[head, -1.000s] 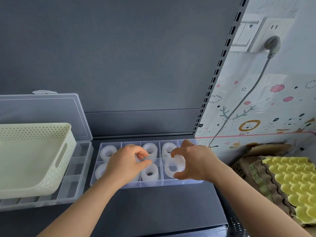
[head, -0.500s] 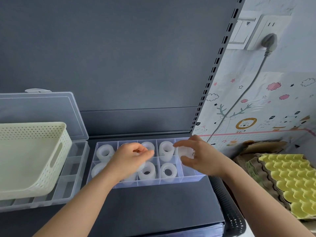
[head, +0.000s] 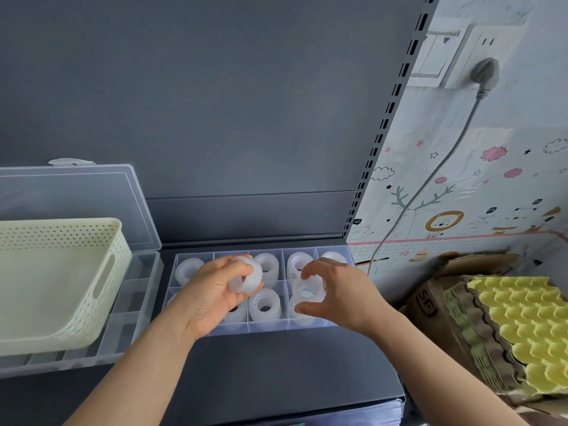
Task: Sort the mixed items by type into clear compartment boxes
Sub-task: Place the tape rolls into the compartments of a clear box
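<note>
Left hand: the left hand (head: 212, 290) grips one white tape roll (head: 247, 279), fingers and thumb wrapped round its rim, just above the clear compartment box (head: 267, 329).
Right hand: the right hand (head: 344, 293) has fingers and thumb curved in a C about a second roll (head: 307, 290) lying in a right-side compartment; contact cannot be determined.
Box contents: similar rolls occupy most visible compartments.
Handling: judged light, stiff and smooth-sided, so possibly slippery; not fragile.
Hold point: across the outer rim, or a finger through the core.
</note>
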Motion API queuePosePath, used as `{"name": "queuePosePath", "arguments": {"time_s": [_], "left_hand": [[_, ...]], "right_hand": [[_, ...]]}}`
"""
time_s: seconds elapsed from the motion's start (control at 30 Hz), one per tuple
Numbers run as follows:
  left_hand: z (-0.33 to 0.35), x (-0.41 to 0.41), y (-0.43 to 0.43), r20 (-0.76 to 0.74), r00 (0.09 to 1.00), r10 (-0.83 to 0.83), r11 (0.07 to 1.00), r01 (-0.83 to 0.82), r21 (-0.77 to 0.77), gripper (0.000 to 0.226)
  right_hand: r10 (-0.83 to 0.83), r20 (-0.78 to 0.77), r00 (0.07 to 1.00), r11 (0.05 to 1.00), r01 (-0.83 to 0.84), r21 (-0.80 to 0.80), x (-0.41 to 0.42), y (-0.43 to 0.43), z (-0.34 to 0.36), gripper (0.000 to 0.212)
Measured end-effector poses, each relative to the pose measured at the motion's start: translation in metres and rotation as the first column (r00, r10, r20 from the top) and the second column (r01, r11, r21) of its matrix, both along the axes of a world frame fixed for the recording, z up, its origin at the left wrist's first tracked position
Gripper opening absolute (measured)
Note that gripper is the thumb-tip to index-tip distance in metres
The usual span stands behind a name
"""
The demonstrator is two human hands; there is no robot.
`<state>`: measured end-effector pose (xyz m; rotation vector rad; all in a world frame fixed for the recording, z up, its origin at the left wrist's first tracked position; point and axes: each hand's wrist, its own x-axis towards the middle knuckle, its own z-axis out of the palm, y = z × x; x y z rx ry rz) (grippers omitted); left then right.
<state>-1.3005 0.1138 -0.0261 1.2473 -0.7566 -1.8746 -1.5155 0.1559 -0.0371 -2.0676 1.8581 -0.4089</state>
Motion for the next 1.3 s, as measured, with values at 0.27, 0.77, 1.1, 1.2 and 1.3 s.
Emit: {"name": "queuePosePath", "arguments": {"time_s": [0.27, 0.77, 1.1, 1.2, 1.3], "left_hand": [[0.004, -0.002, 0.003, -0.054, 0.998, 0.039, 0.999, -0.040, -0.011, 0.015], [-0.001, -0.017, 0.000, -0.018, 0.993, -0.114, 0.994, 0.114, -0.001, 0.041], [-0.009, -0.088, 0.010, 0.540, 0.792, -0.284, 0.728, 0.545, -0.416, 0.055], [-0.015, -0.107, 0.008, 0.755, 0.634, -0.167, 0.565, 0.689, -0.454, 0.051], [-0.019, -0.117, 0.007, 0.867, 0.488, -0.102, 0.460, 0.796, -0.393, 0.049]], "right_hand": [[0.003, -0.014, 1.000, 0.998, -0.003, -0.055, 0.002, 0.005, -0.007, 0.046], [-0.529, 0.835, -0.149, 0.831, 0.109, 0.546, -0.048, 0.010, 0.008, 0.015], [-0.487, 0.872, -0.054, 0.804, 0.361, 0.472, -0.071, 0.026, 0.007, 0.036], [-0.461, 0.884, -0.078, 0.801, 0.391, 0.453, -0.080, 0.032, 0.006, 0.034], [-0.444, 0.891, -0.091, 0.802, 0.404, 0.441, -0.084, 0.036, 0.005, 0.035]]}}
